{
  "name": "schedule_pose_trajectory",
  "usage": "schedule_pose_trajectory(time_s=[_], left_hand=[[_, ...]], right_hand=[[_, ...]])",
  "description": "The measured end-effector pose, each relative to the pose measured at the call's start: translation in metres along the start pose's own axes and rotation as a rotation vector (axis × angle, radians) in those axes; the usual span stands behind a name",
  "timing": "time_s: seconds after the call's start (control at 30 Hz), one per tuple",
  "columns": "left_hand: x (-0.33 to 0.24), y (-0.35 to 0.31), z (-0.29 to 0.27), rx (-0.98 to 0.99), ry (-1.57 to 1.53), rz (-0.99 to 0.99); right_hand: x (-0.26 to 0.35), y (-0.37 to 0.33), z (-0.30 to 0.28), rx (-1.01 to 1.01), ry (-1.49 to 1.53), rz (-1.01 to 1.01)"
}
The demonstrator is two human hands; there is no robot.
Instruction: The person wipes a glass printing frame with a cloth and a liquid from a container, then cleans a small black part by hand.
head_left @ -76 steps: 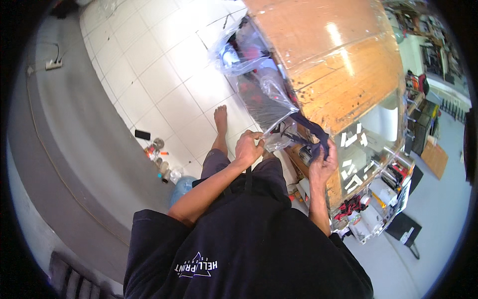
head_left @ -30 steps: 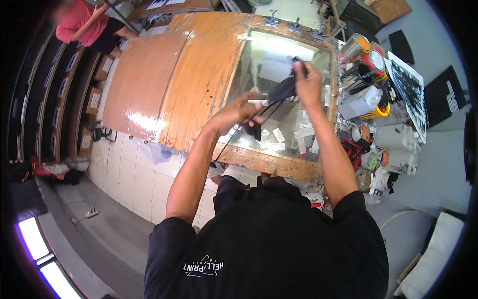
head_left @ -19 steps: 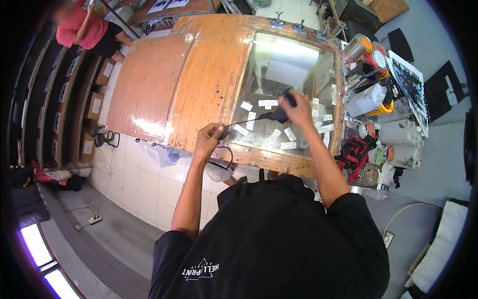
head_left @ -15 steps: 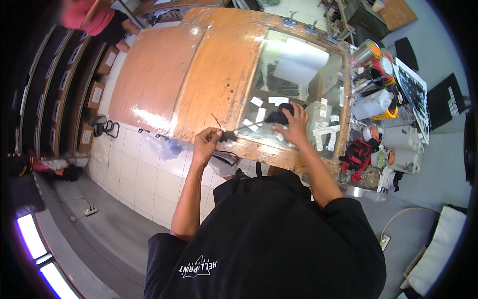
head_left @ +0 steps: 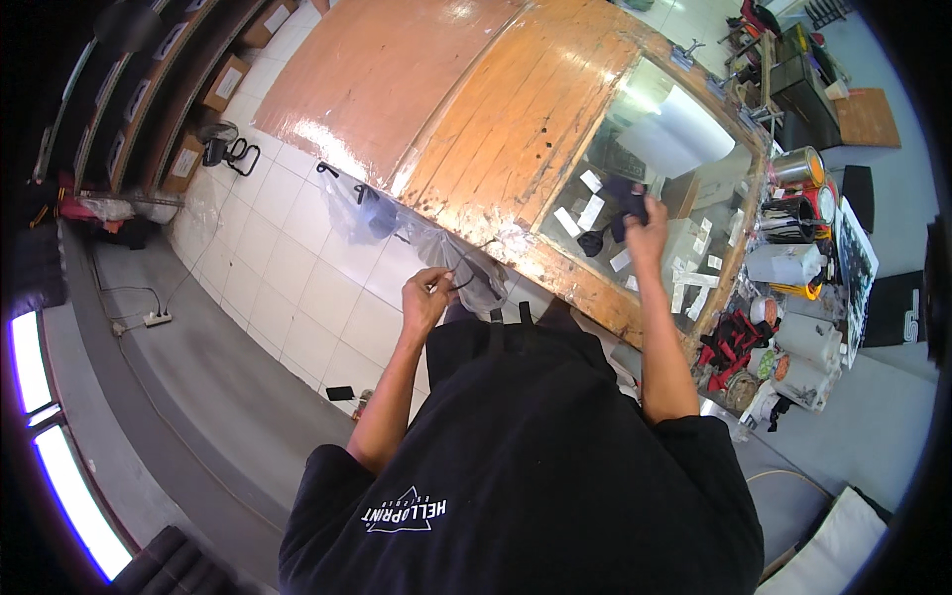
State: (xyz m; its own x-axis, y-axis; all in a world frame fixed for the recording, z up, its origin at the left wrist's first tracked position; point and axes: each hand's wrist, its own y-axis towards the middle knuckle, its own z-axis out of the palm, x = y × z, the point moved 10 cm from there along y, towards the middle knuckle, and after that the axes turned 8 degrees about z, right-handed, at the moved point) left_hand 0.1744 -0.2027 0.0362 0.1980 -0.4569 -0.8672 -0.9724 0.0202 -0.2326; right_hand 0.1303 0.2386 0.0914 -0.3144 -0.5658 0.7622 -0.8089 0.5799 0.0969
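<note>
My left hand (head_left: pixel 426 296) is off the table's near edge, fingers pinched on a thin dark cord (head_left: pixel 463 284). A clear plastic bag (head_left: pixel 474 276) hangs from the edge just beyond it. Over the glass panel (head_left: pixel 565 203) set into the wooden table, my right hand (head_left: pixel 650 238) grips a dark crumpled cloth (head_left: pixel 625 198); motion blurs its fingertips. Close beside that cloth, a small black lump (head_left: pixel 592 243) rests on the glass. Several white paper labels (head_left: pixel 591 211) lie scattered around it.
Paint cans (head_left: pixel 796 167) and bottles crowd the table's right side, near a red-and-black strapped item (head_left: pixel 734 337). Metal clamps (head_left: pixel 684 52) sit on the far edge. A shelf with boxes (head_left: pixel 226 84) and a small fan (head_left: pixel 218 139) stand at left; a phone-like dark object (head_left: pixel 340 394) lies below.
My left hand has drawn back from the table edge with the cord. My right hand has shifted right and farther over the glass with the dark cloth. The view has turned.
</note>
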Motion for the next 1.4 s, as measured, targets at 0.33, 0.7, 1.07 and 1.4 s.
schedule_pose_trajectory(time_s=[0.33, 0.7, 1.07, 1.4], left_hand=[[0.128, 0.023, 0.111, -0.103, 0.074, -0.288], [0.063, 0.02, 0.125, 0.384, 0.526, -0.116], [-0.102, 0.02, 0.012, -0.2, -0.214, 0.153], [-0.167, 0.029, 0.128, 0.212, -0.739, -0.037]], right_hand=[[0.05, -0.091, 0.057, 0.258, -0.323, -0.439], [-0.046, -0.06, -0.024, 0.062, 0.87, 0.8], [0.068, -0.035, -0.026, -0.239, -0.252, -0.447], [0.115, -0.082, 0.001, 0.482, 0.853, 0.36]])
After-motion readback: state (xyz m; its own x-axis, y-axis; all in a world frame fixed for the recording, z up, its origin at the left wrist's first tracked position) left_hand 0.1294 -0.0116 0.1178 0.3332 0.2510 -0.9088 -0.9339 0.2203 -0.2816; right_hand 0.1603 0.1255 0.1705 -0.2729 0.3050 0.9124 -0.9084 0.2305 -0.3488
